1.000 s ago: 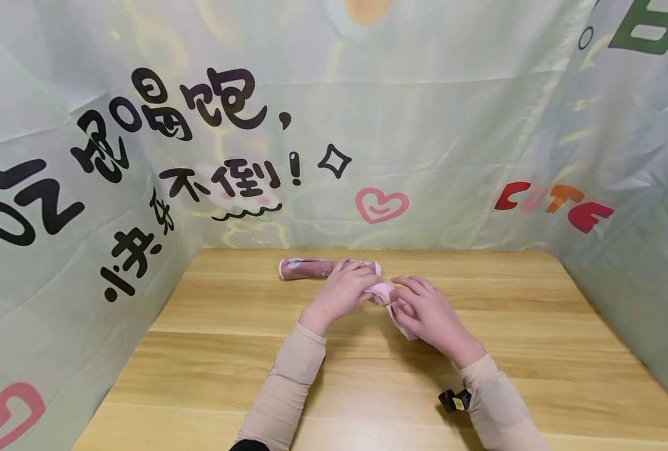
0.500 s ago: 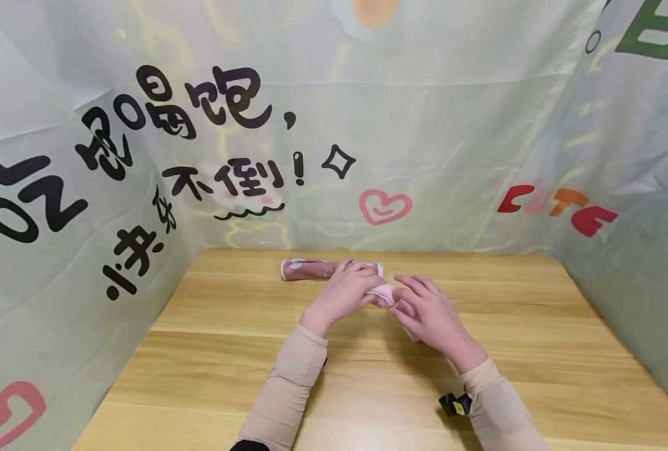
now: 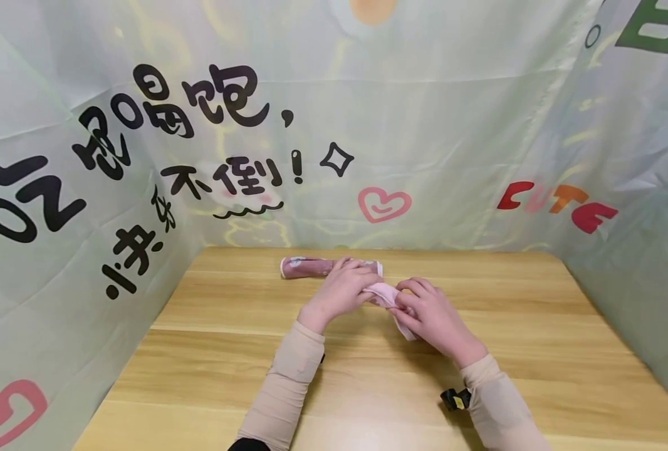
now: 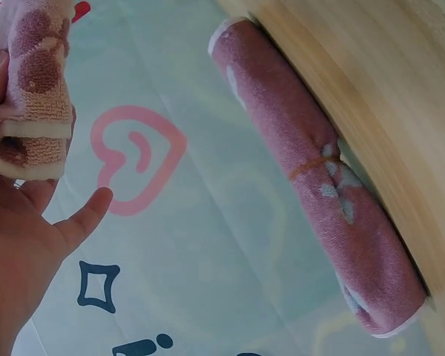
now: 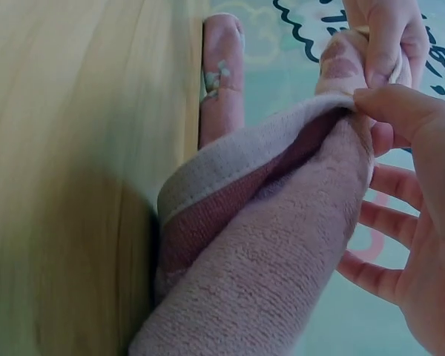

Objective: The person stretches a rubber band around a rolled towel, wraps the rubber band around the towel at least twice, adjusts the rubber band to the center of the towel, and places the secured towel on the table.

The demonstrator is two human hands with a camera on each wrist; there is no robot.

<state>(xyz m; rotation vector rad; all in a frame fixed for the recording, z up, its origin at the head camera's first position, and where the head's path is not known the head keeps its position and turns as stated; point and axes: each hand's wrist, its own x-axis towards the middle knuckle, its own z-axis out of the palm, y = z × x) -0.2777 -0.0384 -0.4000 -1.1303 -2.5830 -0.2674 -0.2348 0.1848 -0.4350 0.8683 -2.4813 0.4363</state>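
1. A soft pink terry towel (image 3: 389,299) sits above the middle of the pale wooden worktop (image 3: 537,351), held between both hands; its lower end trails down to touch the wood near the right wrist.
2. The left hand (image 3: 342,294) has its fingers curled round the towel's upper, bunched end (image 4: 31,89), where a spotted pattern and cream hem show; the right hand (image 3: 432,316) pinches a hemmed edge (image 5: 297,148) between thumb and fingertip, so both grips are closed on cloth.
3. Judging by the loose folds, this towel is only partly gathered; it is not yet a tight roll, and no band is on it as far as the wrist views show.
4. Its long axis seems to run from upper left to lower right, though the hands hide most of it.
5. Behind the left hand lies a finished rolled pink towel (image 3: 306,267), bound with a thin elastic band (image 4: 315,165), lying crosswise along the worktop's far edge.
6. A printed pale-green fabric backdrop (image 3: 452,144) encloses the worktop on three sides.
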